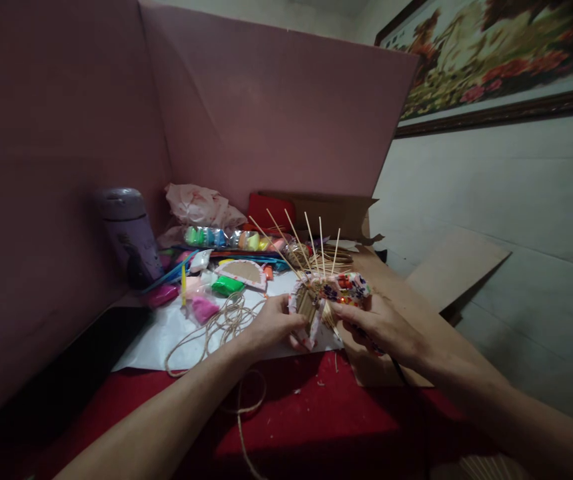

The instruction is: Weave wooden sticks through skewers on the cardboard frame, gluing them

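Between both hands is a cardboard piece (307,312) with a pale fabric-covered edge. Several thin wooden sticks (309,237) fan upward from its top. My left hand (275,321) grips the piece at its left side, thumb across the front. My right hand (384,327) is closed on floral fabric (350,285) at the right of the piece, thumb and forefinger near its edge. How the fabric joins the cardboard is hidden. Behind them, a half-round cardboard piece (242,272) with a similar edging lies on white paper (151,343).
Loose twine (226,320) runs over the paper and the red cloth (296,427). Packets of coloured clay (227,285) and a purple bottle (131,237) stand or lie left. A dark flat object (76,360) is front left; cardboard sheets (401,293) are right. Pink panels (276,107) enclose the back.
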Available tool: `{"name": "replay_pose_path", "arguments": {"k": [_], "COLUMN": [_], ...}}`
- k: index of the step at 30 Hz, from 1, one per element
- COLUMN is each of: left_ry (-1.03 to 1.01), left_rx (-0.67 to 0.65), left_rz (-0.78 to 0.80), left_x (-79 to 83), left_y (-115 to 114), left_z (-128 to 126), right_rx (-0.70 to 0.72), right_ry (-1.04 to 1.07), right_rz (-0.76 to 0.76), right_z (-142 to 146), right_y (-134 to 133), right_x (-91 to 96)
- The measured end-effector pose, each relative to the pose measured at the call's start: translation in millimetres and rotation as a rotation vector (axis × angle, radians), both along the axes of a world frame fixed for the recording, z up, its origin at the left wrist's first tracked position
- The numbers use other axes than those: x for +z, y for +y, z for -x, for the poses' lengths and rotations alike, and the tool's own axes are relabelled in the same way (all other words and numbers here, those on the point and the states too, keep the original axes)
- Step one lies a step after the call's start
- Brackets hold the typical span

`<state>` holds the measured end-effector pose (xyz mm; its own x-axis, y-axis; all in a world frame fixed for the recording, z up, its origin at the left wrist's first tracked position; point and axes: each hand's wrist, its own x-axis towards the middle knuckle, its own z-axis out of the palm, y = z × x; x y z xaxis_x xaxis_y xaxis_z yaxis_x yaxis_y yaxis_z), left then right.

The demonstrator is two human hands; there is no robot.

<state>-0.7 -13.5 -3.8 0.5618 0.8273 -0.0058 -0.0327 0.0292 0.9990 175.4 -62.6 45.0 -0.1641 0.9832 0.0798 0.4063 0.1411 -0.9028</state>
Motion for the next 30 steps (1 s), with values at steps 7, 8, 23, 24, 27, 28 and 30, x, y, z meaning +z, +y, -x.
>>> {"name": "replay_pose_path", "arguments": {"k": [7,8,23,24,27,28,30], "left_ry": [0.023,0.025,0.009,0.008,0.005,0.007,0.011], "left_rx": [-0.007,-0.008,0.012,0.014,0.016,0.009,-0.001], "left_rz": [-0.015,-0.017,-0.008,-0.008,-0.011,-0.016,-0.024], "left_x": [-0.3,-0.7,1.3,1.3,-0.1,-1.0,-2.5], "left_y": [0.2,0.6,-1.1,-1.1,-0.4,0.0,0.8], "left_z": [0.9,1.0,0.3,0.3,0.4,0.5,0.8], "right_rx": [-0.023,-0.017,0.034,0.034,0.028,0.024,0.026], "right_ry": [-0.011,-0.005,0.003,0.008,0.005,0.002,-0.008], "right_rz": [0.02,0.023,0.001,-0.001,0.031,0.045,0.077], "right_z": [0.0,-0.2,-0.9,-1.0,-1.7,-2.0,-2.5], "right_y": [0.9,0.9,0.1,0.0,-1.0,-1.5,-2.0], "right_x": [-8.5,-8.9,-7.9,-8.1,-9.6,-10.1,-10.8]}}
